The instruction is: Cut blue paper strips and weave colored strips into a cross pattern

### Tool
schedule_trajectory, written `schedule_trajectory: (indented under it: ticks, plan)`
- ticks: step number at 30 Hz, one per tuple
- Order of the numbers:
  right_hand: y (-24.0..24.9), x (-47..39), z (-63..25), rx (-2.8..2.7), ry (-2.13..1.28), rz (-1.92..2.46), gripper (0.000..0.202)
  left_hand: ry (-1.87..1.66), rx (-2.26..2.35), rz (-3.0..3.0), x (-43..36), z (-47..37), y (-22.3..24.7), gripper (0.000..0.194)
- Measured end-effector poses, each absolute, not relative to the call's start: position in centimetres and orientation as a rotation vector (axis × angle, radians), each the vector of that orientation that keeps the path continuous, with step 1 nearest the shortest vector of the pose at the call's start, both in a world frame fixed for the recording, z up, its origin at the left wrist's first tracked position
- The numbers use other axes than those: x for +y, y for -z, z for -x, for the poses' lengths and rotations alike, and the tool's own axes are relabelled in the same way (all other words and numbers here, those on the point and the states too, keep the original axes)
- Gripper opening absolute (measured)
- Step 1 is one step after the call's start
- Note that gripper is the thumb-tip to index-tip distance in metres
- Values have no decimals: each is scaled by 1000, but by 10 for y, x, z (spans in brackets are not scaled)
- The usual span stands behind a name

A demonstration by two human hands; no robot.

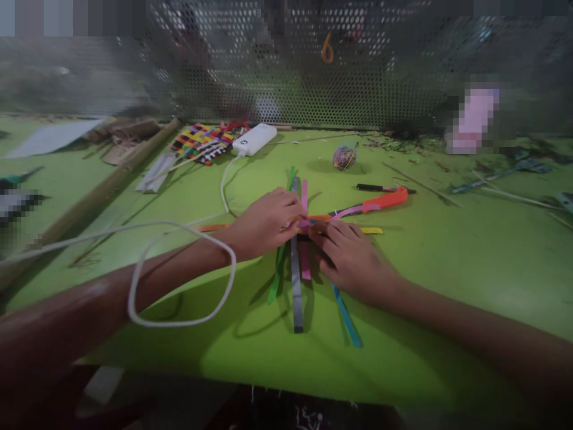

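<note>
Several coloured strips cross on the green table: a grey strip, a pink strip, a green strip, a blue strip and a yellow strip. My left hand has its fingers closed on the strips just left of the crossing. From the right, my right hand pinches the strips at the crossing, its other fingers curled beside them. The fingers partly hide the middle. Behind my right hand lies a red-orange handled tool.
A white cable loops over my left forearm from a white power bank. Farther back lie a woven colourful piece, a ball of thread and a black pen. A long pole crosses the left side.
</note>
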State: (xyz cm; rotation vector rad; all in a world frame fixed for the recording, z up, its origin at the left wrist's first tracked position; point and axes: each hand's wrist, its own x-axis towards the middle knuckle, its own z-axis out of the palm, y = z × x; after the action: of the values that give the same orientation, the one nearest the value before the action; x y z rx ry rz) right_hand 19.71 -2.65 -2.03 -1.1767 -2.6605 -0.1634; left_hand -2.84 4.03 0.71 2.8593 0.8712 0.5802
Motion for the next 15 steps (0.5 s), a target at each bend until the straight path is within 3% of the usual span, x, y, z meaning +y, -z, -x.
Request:
schedule_trajectory:
  ticks: [6, 15]
  plan:
    - [23, -28, -197, -2657, 148, 1180, 34, -362, 1007, -2783, 59, 2, 16, 32]
    - [20, -29, -196, -2593, 1, 1258, 35, -587, 1008, -2525, 61, 11, 41, 29]
